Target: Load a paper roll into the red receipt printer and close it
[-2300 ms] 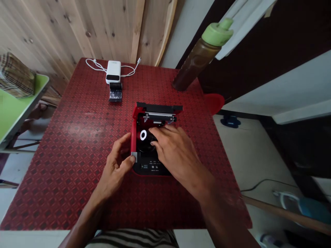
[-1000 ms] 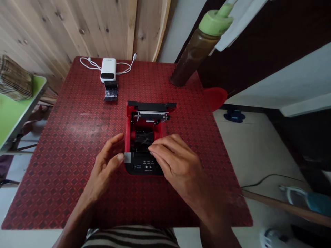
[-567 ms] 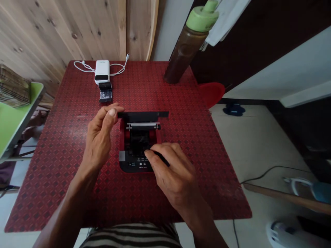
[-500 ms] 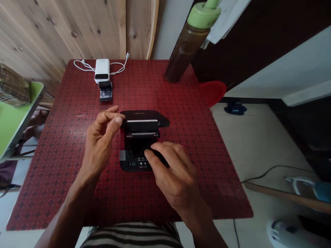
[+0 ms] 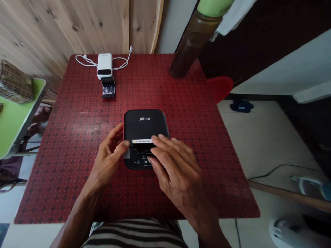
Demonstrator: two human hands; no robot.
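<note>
A small black and red printer (image 5: 144, 127) sits in the middle of the red patterned table (image 5: 77, 137), its black lid down. My left hand (image 5: 110, 158) touches the printer's left side with thumb and fingertips, fingers loosely spread. My right hand (image 5: 173, 168) lies over the printer's front right, fingers stretched forward onto the lid's front edge and the button panel. Neither hand holds anything loose.
A white power bank (image 5: 104, 65) with a white cable and a small black block (image 5: 108, 90) lie at the table's far left. A tall brown bottle (image 5: 191, 41) with a green cap stands at the far right. A green side table (image 5: 15, 117) is left.
The printer's lid, open before, has come down shut. My left hand went up to the lid, then dropped back to the printer's left side. My right hand left the inner bay for the front edge.
</note>
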